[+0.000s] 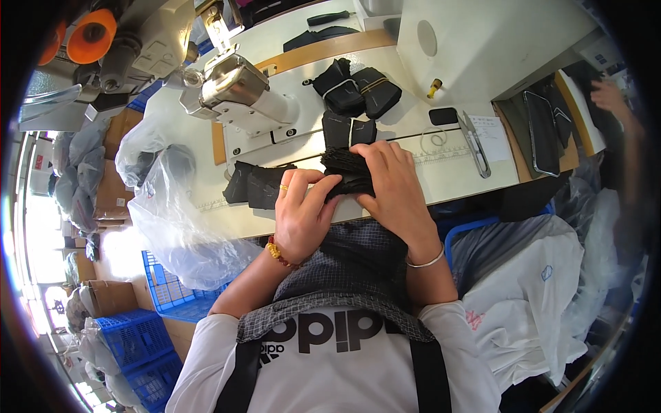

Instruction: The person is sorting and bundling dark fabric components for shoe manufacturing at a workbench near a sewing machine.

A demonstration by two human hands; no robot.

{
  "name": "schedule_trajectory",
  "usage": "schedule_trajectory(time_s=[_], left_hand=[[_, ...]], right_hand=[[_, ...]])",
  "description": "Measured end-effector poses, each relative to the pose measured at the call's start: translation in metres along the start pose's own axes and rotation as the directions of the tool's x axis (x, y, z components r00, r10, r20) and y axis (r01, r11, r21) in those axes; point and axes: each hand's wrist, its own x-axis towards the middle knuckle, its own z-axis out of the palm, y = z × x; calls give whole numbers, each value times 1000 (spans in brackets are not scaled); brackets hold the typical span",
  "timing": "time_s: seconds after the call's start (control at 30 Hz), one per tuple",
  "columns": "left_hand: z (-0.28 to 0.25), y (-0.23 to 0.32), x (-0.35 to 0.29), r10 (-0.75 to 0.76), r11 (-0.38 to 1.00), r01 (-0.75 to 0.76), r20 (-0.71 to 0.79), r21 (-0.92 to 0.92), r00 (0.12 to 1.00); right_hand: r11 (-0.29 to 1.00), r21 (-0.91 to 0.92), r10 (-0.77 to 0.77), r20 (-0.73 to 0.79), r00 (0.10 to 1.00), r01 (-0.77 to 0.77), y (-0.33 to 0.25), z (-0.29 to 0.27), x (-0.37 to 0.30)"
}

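Observation:
Both my hands grip a thick stack of black fabric pieces (346, 163) at the front edge of the white sewing table. My left hand (303, 205) closes on its left side, thumb and fingers pinched near the lower corner. Over the right side, my right hand (394, 189) bends its fingers across the top edge with the thumb below. Just beyond the stack lies a banded black bundle (349, 129). Loose black fabric pieces (259, 184) rest left of my left hand. Farther back are two more tied bundles, one with a white band (339, 88) and one with a yellow band (379, 91).
A sewing machine head (237, 93) stands at the back left. Scissors (475, 144), a paper sheet (497, 138) and a phone (541, 133) lie to the right. Clear plastic bags (175, 220) hang over the left edge above a blue crate (165, 292). Another person's hand (609, 96) shows at far right.

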Motion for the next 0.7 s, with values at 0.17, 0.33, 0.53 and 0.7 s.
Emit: schedule_trajectory(time_s=[0.17,0.33,0.53,0.7], left_hand=[[-7,-1,4,27,1000,-26,90,-15,996],[-13,0,14,34,999,-36,156,5,987],[-10,-9,13,76,993,-98,285,65,955],[-9,-8,13,-29,997,44,246,-57,969]], right_hand=[[1000,-5,-16,19,1000,16,0,1,0],[998,45,-46,-9,999,47,-3,3,1],[995,85,-51,11,999,50,-5,-1,1],[988,108,-106,-16,994,107,2,3,-2]])
